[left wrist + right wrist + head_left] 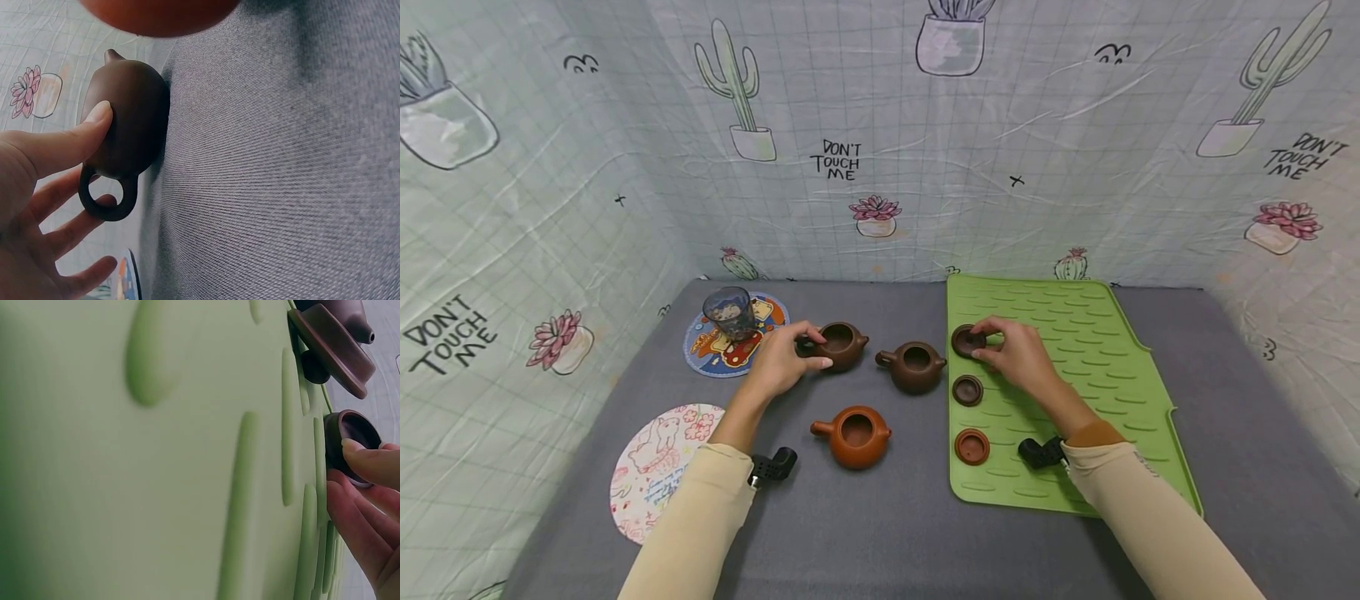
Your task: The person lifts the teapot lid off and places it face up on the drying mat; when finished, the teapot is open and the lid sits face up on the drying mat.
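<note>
while left hand [786,360] steadies dark teapot [841,345], glass [728,312] just beside.

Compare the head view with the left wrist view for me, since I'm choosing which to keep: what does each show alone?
Only the head view shows the right hand pinching a dark brown clay lid on the green ribbed silicone mat. Only the left wrist view shows the ring handle close up. Both show the left hand holding the dark brown clay teapot.

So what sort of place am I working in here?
Probably a staged tabletop booth, not a kitchen: cactus-print cloth walls, a grey cloth table, and teapots beside a green mat holding their lids.
</note>
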Motion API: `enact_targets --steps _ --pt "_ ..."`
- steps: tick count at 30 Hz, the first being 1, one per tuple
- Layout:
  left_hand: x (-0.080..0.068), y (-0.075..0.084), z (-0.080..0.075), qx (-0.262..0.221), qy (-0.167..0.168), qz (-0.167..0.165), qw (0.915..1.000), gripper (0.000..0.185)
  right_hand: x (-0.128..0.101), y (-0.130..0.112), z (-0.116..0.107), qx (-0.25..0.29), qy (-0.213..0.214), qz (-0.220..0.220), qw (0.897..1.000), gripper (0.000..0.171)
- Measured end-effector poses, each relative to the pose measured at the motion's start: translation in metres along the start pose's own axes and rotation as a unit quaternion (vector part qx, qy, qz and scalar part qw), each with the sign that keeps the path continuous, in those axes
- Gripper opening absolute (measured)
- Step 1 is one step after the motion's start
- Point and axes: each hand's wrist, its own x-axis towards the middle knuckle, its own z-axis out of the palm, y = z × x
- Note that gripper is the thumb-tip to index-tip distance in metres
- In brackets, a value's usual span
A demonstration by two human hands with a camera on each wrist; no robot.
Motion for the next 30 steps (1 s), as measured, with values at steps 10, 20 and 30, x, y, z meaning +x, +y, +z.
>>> enact_targets --steps 10,20,30 --pt "0.0001 0.0018 -0.0018 0.001 -0.013 -0.013 0.9998 0.03 0.0002 0.0014 0.0019 -0.014 0.003 0.001 1.0 0.031" --pt "0.0011 0.0033 -0.0004 0.011 -0.021 -0.007 0.9997 0.029 -0.0001 0.0022 -0.0039 -0.018 -0.013 0.003 1.0 0.035" --pt "-0.0038 0.0021 -0.0019 -0.01 -0.035 -0.009 0.9993 0.046 -0.0001 0.0034 -0.0042 0.005 -0.007 0.011 1.0 0.059"
